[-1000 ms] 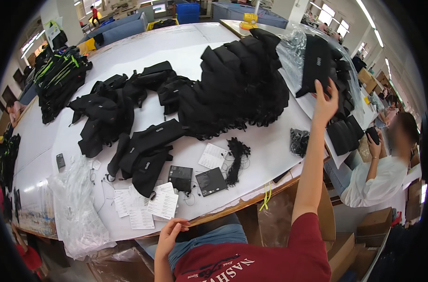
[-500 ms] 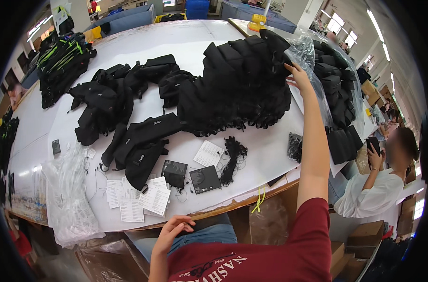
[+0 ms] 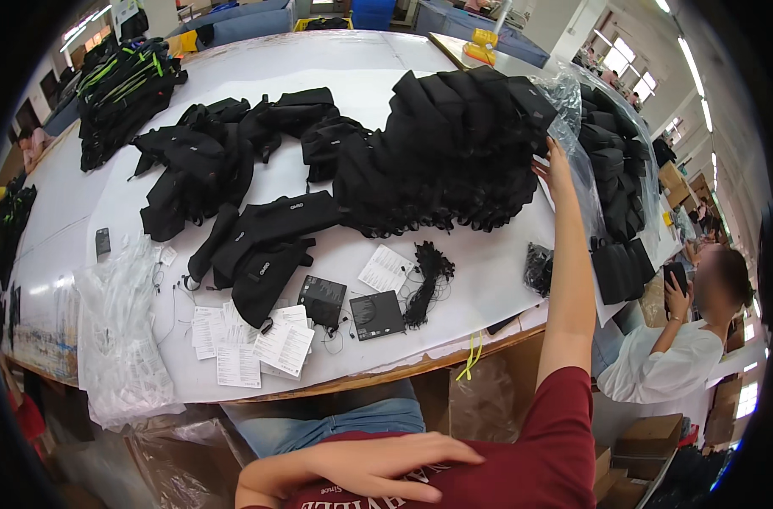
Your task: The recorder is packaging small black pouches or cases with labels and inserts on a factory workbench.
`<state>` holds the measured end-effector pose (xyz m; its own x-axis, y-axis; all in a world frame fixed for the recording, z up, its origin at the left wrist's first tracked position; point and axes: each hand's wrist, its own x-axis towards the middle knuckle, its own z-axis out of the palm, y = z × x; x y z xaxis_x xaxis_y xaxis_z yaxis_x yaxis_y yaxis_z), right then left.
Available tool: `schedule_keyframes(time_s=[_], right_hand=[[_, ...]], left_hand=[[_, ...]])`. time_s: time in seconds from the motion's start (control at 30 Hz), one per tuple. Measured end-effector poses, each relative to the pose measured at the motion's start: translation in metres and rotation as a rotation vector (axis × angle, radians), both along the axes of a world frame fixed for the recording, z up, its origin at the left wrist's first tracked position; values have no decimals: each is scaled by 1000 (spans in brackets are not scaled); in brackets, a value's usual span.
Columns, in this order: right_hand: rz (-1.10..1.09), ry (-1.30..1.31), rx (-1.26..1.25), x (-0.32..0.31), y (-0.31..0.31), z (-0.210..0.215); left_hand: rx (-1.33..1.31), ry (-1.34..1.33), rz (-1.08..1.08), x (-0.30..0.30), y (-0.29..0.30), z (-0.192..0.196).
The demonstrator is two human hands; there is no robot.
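Note:
A large row of stacked black fabric pieces (image 3: 441,153), which look like small bags, leans across the table. My right hand (image 3: 556,174) is stretched out to the row's right end, touching the last piece with its fingers apart. I cannot see a firm hold there. Close to my body, my left hand (image 3: 386,462) lies over the front of my dark red shirt, fingers extended and nothing in them. More black pieces (image 3: 272,229) with small white marks lie loose to the left. Printed white sheets (image 3: 238,360), black cards (image 3: 376,316) and a bundle of black cords (image 3: 427,284) lie nearer.
Clear plastic bags (image 3: 123,339) hang over the table's front left edge. At right, clear plastic covers more black pieces (image 3: 607,161). A black garment pile with green trim (image 3: 119,102) sits far left. A person (image 3: 666,356) holding a phone is at the right.
My left hand has moved up and right across my shirt. The end piece of the row has tipped down to the right, by my right hand. The view has shifted slightly.

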<state>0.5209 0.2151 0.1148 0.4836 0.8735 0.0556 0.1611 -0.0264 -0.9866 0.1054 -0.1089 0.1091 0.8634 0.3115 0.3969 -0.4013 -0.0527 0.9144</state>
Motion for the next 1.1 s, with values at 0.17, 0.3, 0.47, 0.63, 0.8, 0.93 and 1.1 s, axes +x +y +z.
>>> schedule_keyframes(time_s=[0.17, 0.3, 0.47, 0.63, 0.8, 0.93, 1.1], right_hand=[[-98, 162, 132, 12, -6, -14], [-110, -290, 480, -17, -40, -63], [-92, -450, 309, -62, -168, -178], [137, -967, 78, -99, -212, -231], [159, -1186, -11, -121, -202, -226], [123, -1107, 51, -118, -204, -220], [163, -1052, 66, -129, -198, -233]], left_hand=[[-147, 173, -202, 45, -11, 16], [-364, -63, -121, 63, -21, 26], [-37, -190, -402, 71, -19, 42], [63, -252, 174, 12, 24, 11], [-227, -491, 317, -50, 33, 66], [-312, -528, 381, -127, 4, 23], [-305, -454, 540, -172, -93, 4]])
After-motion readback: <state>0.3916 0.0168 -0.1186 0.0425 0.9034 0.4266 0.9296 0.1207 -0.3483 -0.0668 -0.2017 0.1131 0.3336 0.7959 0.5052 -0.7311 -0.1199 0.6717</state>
